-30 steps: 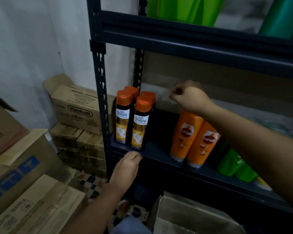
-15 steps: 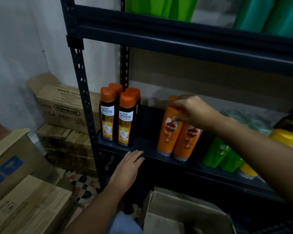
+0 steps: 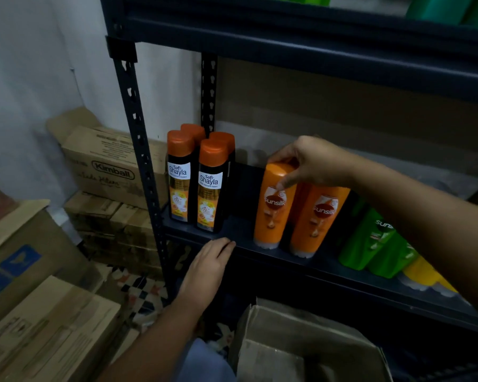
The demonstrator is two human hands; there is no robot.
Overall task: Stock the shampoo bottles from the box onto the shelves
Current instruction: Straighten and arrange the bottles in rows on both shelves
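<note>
Right hand (image 3: 315, 161) grasps the top of the left-hand orange plastic Sunsilk bottle (image 3: 273, 205): thumb and fingers curl over its rounded upper end, index finger reaching down the front above the logo. The bottle stands cap-down on the dark metal shelf (image 3: 240, 230), leaning slightly, touching a second orange Sunsilk bottle (image 3: 315, 219) on its right.

Left hand (image 3: 207, 268) holds nothing; fingers straight, tips resting on the shelf's front edge just below the gap between the bottle groups. It looks like a brace.

Handling, as judged: moulded plastic, stiff enough to take a firm pinch without buckling, glossy and probably a little slick. If full, it is moderately heavy for its size and top-heavy on the narrow cap, so it can tip into its neighbour. The broad upper end, or the flat sides just below, gives the surest hold; a light nudge there should square it up.

Further out: four black bottles with orange caps, labelled Safi Shayla (image 3: 196, 183), stand in a tight block at the shelf's left end, well apart from the orange pair. Green Sunsilk bottles (image 3: 373, 241) and yellow bottles (image 3: 425, 277) continue to the right. The open brown cardboard box (image 3: 293, 323) sits below the shelf; its contents are too dark to make out. Stacked cardboard cartons (image 3: 105, 166) line the white wall on the left.
</note>
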